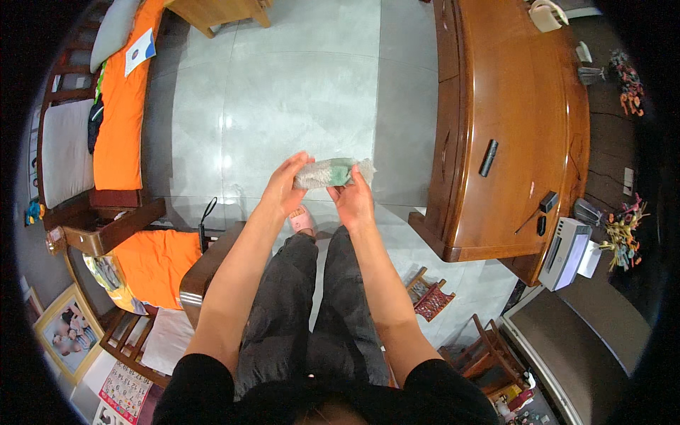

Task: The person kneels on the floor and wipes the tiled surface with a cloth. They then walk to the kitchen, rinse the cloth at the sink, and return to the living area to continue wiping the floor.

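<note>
Both hands hold a bubble-wrapped bundle (319, 175) out in front of me, above the tiled floor. A green patch shows on its right half, but the wrap hides what is inside. My left hand (285, 183) grips the left end, fingers over the far side. On the right half, my right hand (353, 199) holds it with the thumb on top of the green patch and fingers beneath. Below the bundle, a pink slipper (302, 219) shows on one foot.
A long wooden cabinet (510, 106) stands at the right, bearing a black cylinder (488, 158) and a white printer (566, 254). Orange cushions cover a wooden sofa (119, 122) at the left. A small wooden stool (431, 297) is at lower right, with a low wooden table (218, 13) ahead.
</note>
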Motion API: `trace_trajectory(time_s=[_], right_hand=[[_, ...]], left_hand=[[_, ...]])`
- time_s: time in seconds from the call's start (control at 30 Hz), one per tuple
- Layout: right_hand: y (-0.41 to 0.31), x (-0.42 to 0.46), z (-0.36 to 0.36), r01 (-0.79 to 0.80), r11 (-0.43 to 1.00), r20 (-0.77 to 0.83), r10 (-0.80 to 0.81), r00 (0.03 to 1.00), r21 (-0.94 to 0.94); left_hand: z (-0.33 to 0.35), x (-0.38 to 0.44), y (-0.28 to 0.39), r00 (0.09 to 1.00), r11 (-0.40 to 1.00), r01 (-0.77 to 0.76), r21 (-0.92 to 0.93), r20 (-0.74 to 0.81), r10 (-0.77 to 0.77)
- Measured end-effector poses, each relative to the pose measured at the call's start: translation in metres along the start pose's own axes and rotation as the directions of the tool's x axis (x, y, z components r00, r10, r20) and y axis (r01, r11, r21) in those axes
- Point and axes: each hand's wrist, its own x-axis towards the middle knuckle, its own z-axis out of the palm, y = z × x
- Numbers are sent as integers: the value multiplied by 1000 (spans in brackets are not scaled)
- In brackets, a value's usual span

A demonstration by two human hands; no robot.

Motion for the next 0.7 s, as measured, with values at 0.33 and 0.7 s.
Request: trace_trajectory(time_s=[0.33, 0.7], right_hand=[[3, 105, -194, -272, 959, -152, 280, 948, 75], [-78, 319, -376, 203, 806, -390, -469, 793, -557]], left_hand=[[-9, 139, -138, 982, 987, 156, -34, -105, -159], [19, 405, -292, 998, 946, 63, 318, -33, -56]])
